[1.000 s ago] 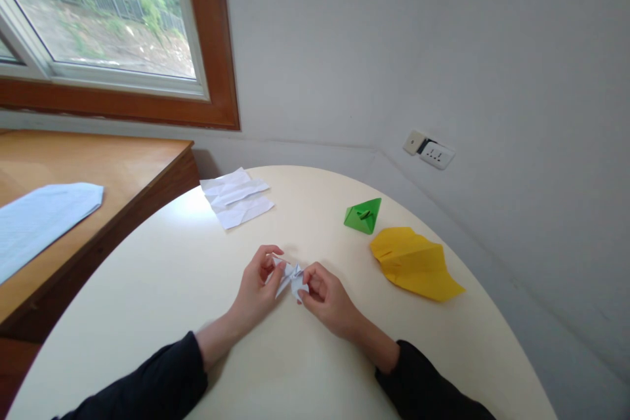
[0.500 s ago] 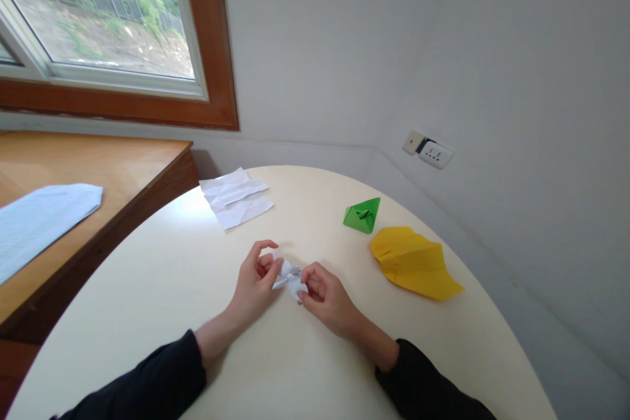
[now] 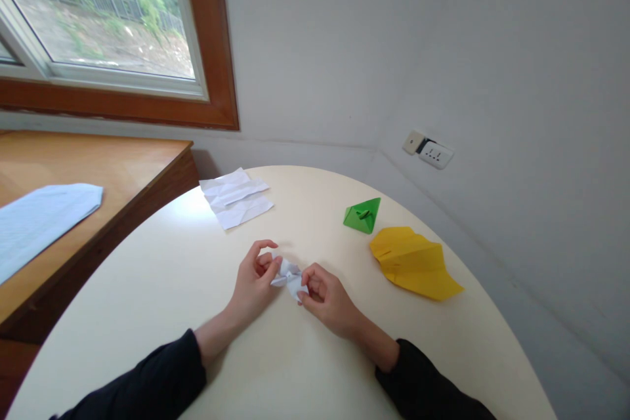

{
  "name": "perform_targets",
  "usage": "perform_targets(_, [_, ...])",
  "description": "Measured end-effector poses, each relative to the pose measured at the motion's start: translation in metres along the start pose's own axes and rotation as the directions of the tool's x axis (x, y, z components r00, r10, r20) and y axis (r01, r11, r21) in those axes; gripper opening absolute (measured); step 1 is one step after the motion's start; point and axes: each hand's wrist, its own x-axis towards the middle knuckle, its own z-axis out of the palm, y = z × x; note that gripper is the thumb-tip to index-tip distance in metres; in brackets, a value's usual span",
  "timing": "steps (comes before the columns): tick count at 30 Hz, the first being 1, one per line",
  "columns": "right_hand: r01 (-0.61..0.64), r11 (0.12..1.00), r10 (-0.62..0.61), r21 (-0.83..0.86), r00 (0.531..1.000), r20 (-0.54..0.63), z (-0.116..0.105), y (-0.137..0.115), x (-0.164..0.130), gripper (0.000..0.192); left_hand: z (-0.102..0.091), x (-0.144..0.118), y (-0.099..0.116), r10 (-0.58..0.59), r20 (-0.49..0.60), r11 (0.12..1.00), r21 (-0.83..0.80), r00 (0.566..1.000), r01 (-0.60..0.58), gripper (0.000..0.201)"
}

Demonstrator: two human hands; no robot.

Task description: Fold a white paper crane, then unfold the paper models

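A small piece of folded white paper (image 3: 289, 275) is held between my two hands, just above the middle of the round table. My left hand (image 3: 256, 275) pinches its left side between thumb and fingers, with the index finger raised and curled. On the other side, my right hand (image 3: 323, 296) grips the right part of the paper between thumb and curled fingers. Several folded flaps stick out between the hands. Fingers cover both ends of the paper.
Creased white sheets (image 3: 236, 198) lie at the table's back left. To the right are a folded green paper (image 3: 362, 216) and a folded yellow paper (image 3: 416, 261). A wooden desk (image 3: 142, 156) with a pale blue folded item (image 3: 49, 223) stands left of the round table (image 3: 147, 295).
The flaps of the white paper between my hands have shifted slightly, and the left one has spread wider. Both hands stay in nearly the same place.
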Motion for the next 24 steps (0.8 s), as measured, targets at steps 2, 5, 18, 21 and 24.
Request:
perform_targets(2, [-0.006, 1.0, 0.006, -0.004, 1.0, -0.001, -0.0003, 0.0003, 0.0004, 0.016, -0.0002, 0.0001, -0.0002, 0.001, 0.0, 1.0, -0.001, 1.0, -0.001, 0.034])
perform_targets(5, [-0.013, 1.0, 0.013, -0.008, 1.0, -0.002, -0.0005, 0.0003, 0.0008, 0.015, -0.0005, -0.0002, 0.0004, 0.001, -0.008, 1.0, 0.004, 1.0, -0.001, 0.033])
perform_targets(18, [-0.022, 0.999, 0.023, -0.034, 1.0, 0.007, -0.0001, -0.003, -0.0003, 0.018, 0.0009, 0.0013, 0.0007, -0.013, -0.049, 1.0, -0.02, 0.999, 0.012, 0.032])
perform_targets(21, [-0.024, 0.999, 0.024, -0.046, 1.0, 0.011, -0.0001, -0.003, -0.0005, 0.018, -0.0009, 0.0017, 0.0, -0.062, -0.034, 0.997, -0.051, 0.998, 0.06, 0.034])
perform_targets(24, [-0.029, 0.998, 0.029, -0.057, 0.999, 0.015, -0.0002, -0.003, -0.0007, 0.019, -0.0034, 0.0026, -0.0013, -0.111, -0.001, 0.989, -0.096, 0.994, 0.11, 0.039])
